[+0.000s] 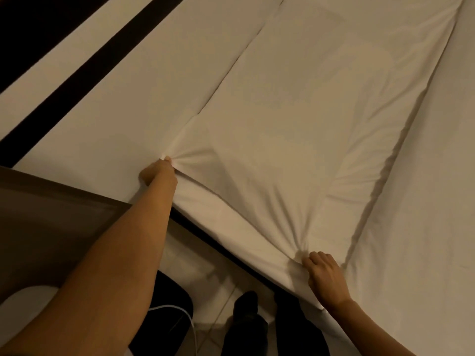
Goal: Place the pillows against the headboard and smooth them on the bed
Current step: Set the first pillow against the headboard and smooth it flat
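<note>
A white pillow [295, 119] lies flat on the white bed [424, 227], running from the near edge toward the far right. My left hand [158, 172] pinches the pillow's near left corner, and the cloth bunches into folds there. My right hand [325, 276] grips the near right corner at the bed's edge, with creases fanning out from it. Along the pillow's left side stands the pale headboard [123, 111], crossed by a dark stripe [95, 65].
A dark brown bedside table [51, 227] fills the lower left, with a white object [23, 307] on it. Below the bed edge are pale floor tiles [213, 273], my dark trousers and shoe [246, 304], and a thin white cable [190, 319].
</note>
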A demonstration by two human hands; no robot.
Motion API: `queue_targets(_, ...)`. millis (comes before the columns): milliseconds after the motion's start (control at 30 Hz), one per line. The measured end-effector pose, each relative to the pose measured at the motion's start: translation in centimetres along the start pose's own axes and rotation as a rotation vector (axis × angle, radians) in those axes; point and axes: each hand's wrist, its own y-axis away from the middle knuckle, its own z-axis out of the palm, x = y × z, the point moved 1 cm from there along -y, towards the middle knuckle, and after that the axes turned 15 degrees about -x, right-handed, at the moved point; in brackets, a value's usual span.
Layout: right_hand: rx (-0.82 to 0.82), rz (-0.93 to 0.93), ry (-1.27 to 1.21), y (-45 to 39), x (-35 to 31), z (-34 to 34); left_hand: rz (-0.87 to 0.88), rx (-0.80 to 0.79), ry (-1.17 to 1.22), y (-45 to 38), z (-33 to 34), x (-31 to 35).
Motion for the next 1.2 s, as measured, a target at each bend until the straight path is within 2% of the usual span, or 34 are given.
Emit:
queue_targets(100,-0.006,0.017,-0.013,0.8,-0.1,-0.5,0.048,0.045,0.195,1.3,0.5,-0.5)
queue_targets(167,-0.011,0.084,-0.068,1.5,-0.6,-1.2,0.167,0.071,0.324,2.1,1.5,-0.5)
queue_targets(200,-0.008,0.12,-0.108,1.5,-0.9,-1.7,0.234,0.073,0.314,3.0,1.9,-0.4)
queue_targets(300,0.06,0.192,-0.206,-1.1,-1.5,-4.2,0.423,0.079,0.155,5.1,3.1,0.7)
queue_targets(400,0.168,0.202,-0.254,-6.2,-1.5,-6.9,0.647,0.05,-0.111,5.8,4.5,2.6)
queue_targets(500,0.114,0.196,-0.302,-10.4,-1.8,-7.8,0.809,-0.063,-0.391,4.9,6.1,3.4)
queue_targets(667,-0.093,0.21,-0.339,-10.5,-2.3,-4.5,0.677,-0.173,-0.462,2.6,6.8,1.0)
queue_targets(767,-0.239,0.276,-0.314,-7.1,-2.3,-1.9,0.536,-0.23,-0.62,1.5,5.7,-1.6)
queue_targets(867,-0.338,0.333,-0.292,-3.7,-2.2,-0.5,0.439,-0.232,-0.788,1.2,3.5,-3.4)
queue_targets(933,-0.394,0.358,-0.296,-2.2,-2.0,-0.7,0.436,-0.21,-0.851,2.2,2.2,-3.5)
queue_targets(1067,-0.408,0.369,-0.296,-0.8,-1.5,-4.9,0.487,-0.211,-0.935,6.8,0.0,-0.7)
queue_targets(1200,-0.275,0.415,-0.352,-1.9,0.9,-13.7,0.631,-0.222,-0.929,13.7,-1.0,4.7)
